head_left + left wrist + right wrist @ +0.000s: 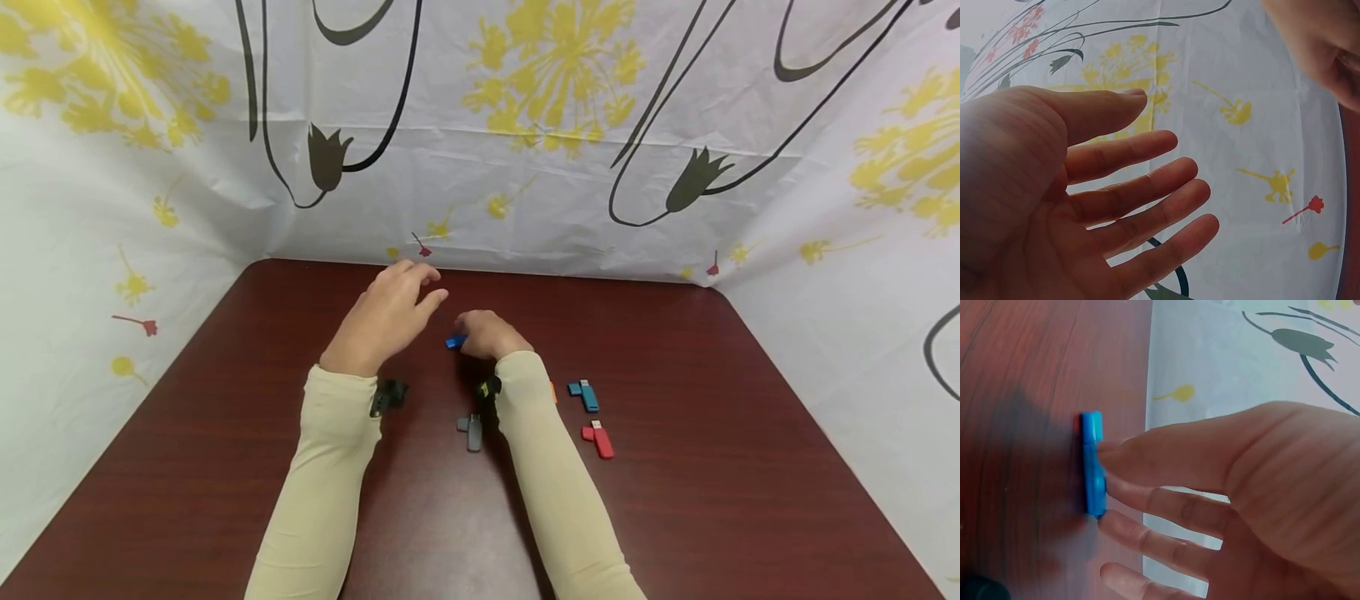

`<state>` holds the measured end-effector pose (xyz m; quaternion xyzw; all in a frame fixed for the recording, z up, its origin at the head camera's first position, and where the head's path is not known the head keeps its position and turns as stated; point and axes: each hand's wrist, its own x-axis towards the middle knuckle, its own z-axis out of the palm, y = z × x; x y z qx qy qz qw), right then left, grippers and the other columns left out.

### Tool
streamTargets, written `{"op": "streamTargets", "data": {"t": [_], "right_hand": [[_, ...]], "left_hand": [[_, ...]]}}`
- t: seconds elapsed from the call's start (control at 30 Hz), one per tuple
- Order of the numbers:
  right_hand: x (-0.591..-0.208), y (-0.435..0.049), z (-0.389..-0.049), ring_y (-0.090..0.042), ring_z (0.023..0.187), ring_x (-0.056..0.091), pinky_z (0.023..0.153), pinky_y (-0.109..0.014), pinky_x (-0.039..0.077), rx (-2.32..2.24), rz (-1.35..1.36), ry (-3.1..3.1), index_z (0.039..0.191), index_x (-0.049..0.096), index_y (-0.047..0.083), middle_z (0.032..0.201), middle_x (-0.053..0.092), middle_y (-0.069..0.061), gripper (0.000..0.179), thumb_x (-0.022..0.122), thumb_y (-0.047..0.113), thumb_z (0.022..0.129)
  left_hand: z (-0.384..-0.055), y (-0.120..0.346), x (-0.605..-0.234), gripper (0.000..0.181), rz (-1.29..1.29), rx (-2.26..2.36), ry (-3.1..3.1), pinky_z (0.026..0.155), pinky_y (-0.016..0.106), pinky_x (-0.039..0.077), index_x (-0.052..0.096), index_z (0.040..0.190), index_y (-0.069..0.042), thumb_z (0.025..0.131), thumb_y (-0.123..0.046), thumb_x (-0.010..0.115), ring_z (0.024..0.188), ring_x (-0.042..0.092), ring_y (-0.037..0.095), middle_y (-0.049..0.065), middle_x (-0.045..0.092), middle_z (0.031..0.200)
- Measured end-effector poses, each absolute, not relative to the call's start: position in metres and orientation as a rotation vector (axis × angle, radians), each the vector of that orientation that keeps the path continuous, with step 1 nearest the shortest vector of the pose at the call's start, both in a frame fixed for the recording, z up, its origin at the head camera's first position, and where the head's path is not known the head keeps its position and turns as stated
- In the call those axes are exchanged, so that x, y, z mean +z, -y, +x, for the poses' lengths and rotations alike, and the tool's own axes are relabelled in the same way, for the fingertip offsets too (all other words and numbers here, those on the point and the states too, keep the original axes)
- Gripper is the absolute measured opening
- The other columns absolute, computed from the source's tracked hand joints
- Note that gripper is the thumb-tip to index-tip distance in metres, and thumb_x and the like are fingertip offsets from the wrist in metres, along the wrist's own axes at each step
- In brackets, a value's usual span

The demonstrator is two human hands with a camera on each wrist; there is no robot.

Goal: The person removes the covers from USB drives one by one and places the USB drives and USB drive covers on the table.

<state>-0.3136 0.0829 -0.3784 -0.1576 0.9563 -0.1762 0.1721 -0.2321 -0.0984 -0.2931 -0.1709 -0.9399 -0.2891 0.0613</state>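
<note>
My right hand [491,335] is low over the table, its thumb and fingertips pinching a blue USB flash drive [1094,465]. The head view leaves just one end of that drive uncovered, left of the fingers. The drive looks to be at the tabletop; whether it is lifted cannot be told. My left hand [386,317] hovers to the left, thumb apart from the spread, slightly bent fingers. Nothing lies in its palm in the left wrist view. Nearer me is a grey USB flash drive [474,433], with a small grey piece beside its plug.
Right of my right forearm lie a teal USB flash drive [588,396] and a red USB flash drive [602,440]. An orange item [553,392] is mostly hidden behind the sleeve. The dark red table [675,517] ends at a patterned white cloth [525,225].
</note>
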Motion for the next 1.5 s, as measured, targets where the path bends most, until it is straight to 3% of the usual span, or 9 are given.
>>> {"op": "streamTargets", "data": {"t": [0.2,0.5,0.67,0.73,0.87,1.0,1.07,1.23,1.5], "right_hand": [[-0.379,-0.085,-0.309,-0.027,0.103,0.063,0.088,-0.041,0.055,-0.502,-0.382,-2.699,0.129,0.075,0.007,0.135,0.071,-0.013,0.029,0.071,0.004,0.1],[-0.38,-0.085,-0.305,-0.024,0.088,0.06,0.074,-0.035,0.052,-0.483,-0.345,-2.665,0.113,0.078,0.008,0.117,0.072,-0.011,0.018,0.073,0.0,0.097],[-0.374,-0.084,-0.302,-0.019,0.071,0.046,0.061,-0.031,0.042,-0.476,-0.373,-2.622,0.088,0.073,0.009,0.086,0.058,-0.003,0.015,0.069,-0.004,0.094],[-0.368,-0.084,-0.299,-0.017,0.069,0.046,0.06,-0.03,0.042,-0.48,-0.39,-2.632,0.084,0.071,0.011,0.082,0.055,-0.001,0.017,0.069,-0.003,0.094],[-0.353,-0.084,-0.291,-0.019,0.078,0.061,0.068,-0.034,0.053,-0.502,-0.418,-2.674,0.095,0.076,0.012,0.092,0.069,-0.002,0.003,0.076,0.011,0.097],[-0.334,-0.085,-0.279,-0.022,0.092,0.069,0.081,-0.04,0.06,-0.519,-0.447,-2.71,0.112,0.077,0.011,0.108,0.075,-0.005,0.017,0.08,0.021,0.098],[-0.325,-0.087,-0.272,-0.023,0.093,0.069,0.084,-0.041,0.06,-0.529,-0.461,-2.736,0.115,0.076,0.01,0.111,0.075,-0.006,0.019,0.078,0.018,0.099],[-0.306,-0.096,-0.258,-0.022,0.089,0.067,0.08,-0.041,0.059,-0.523,-0.508,-2.806,0.117,0.073,0.009,0.108,0.074,-0.006,0.018,0.073,0.011,0.1],[-0.283,-0.12,-0.239,-0.022,0.087,0.064,0.075,-0.041,0.054,-0.506,-0.506,-2.923,0.117,0.072,0.011,0.103,0.071,-0.006,0.017,0.074,0.014,0.1]], "left_hand": [[-0.232,0.1,-0.293,0.038,-0.513,-0.868,2.846,0.103,0.051,0.056,0.065,0.143,-0.007,0.113,-0.03,0.06,0.122,0.063,0.033,0.014,0.063,0.141],[-0.233,0.101,-0.293,0.039,-0.511,-0.874,2.848,0.103,0.052,0.056,0.064,0.144,-0.008,0.113,-0.03,0.06,0.124,0.063,0.034,0.014,0.062,0.143],[-0.233,0.1,-0.293,0.039,-0.514,-0.882,2.854,0.103,0.052,0.056,0.064,0.145,-0.008,0.113,-0.031,0.059,0.126,0.062,0.034,0.014,0.062,0.145],[-0.232,0.1,-0.293,0.039,-0.514,-0.885,2.856,0.104,0.053,0.056,0.064,0.145,-0.008,0.113,-0.031,0.059,0.126,0.062,0.033,0.014,0.062,0.144],[-0.233,0.1,-0.293,0.038,-0.513,-0.883,2.853,0.104,0.053,0.056,0.065,0.144,-0.008,0.113,-0.03,0.06,0.126,0.062,0.034,0.013,0.063,0.143],[-0.233,0.1,-0.292,0.039,-0.513,-0.88,2.854,0.106,0.054,0.055,0.064,0.144,-0.008,0.113,-0.03,0.061,0.127,0.062,0.034,0.014,0.063,0.143],[-0.233,0.101,-0.292,0.039,-0.516,-0.885,2.855,0.107,0.054,0.055,0.064,0.145,-0.007,0.113,-0.03,0.061,0.128,0.062,0.034,0.014,0.062,0.144],[-0.231,0.101,-0.291,0.041,-0.519,-0.892,2.857,0.108,0.054,0.054,0.063,0.146,-0.007,0.113,-0.03,0.06,0.13,0.061,0.035,0.016,0.061,0.146],[-0.228,0.093,-0.292,0.042,-0.549,-0.883,2.87,0.108,0.052,0.056,0.061,0.147,-0.007,0.113,-0.031,0.061,0.133,0.059,0.034,0.015,0.06,0.148]]}}
